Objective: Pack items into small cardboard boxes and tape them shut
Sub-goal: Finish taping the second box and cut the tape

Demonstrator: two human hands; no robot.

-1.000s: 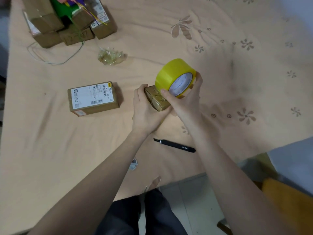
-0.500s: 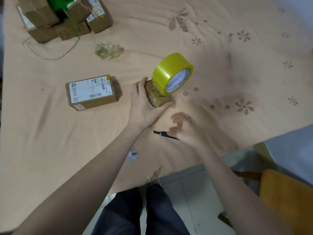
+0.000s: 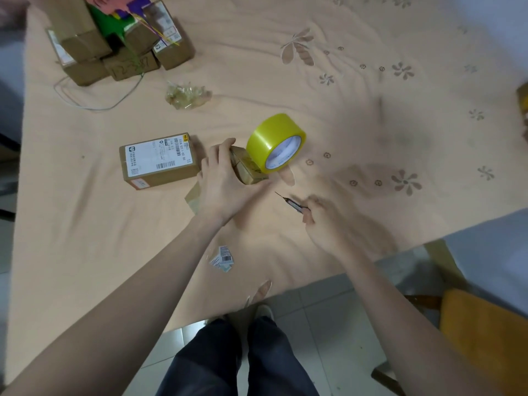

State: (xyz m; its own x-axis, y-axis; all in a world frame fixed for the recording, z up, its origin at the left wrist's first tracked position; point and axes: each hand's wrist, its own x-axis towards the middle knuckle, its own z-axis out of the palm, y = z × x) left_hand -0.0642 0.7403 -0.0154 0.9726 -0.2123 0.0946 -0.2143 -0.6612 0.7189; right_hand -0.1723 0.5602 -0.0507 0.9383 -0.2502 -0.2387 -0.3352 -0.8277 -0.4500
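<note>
A small cardboard box (image 3: 248, 170), wrapped in shiny tape, sits at the middle of the peach cloth (image 3: 328, 104). My left hand (image 3: 225, 181) grips it from the near-left side. A yellow tape roll (image 3: 273, 142) hangs off the box's far end, its strip still stuck to the box. My right hand (image 3: 328, 221) is to the right and nearer, its fingers curled round a black craft knife (image 3: 291, 200) whose thin blade points toward the box.
A larger labelled box (image 3: 158, 160) lies left of my left hand. Several taped boxes (image 3: 114, 47) with coloured paper are piled at the far left, beside a thin wire (image 3: 94, 105). Crumpled plastic (image 3: 187, 94) lies behind; label scraps (image 3: 223, 258) lie near the cloth's front edge.
My right hand let go of the tape roll, dropped to the black knife lying on the cloth and picked it up. My left hand kept its grip on the small box.
</note>
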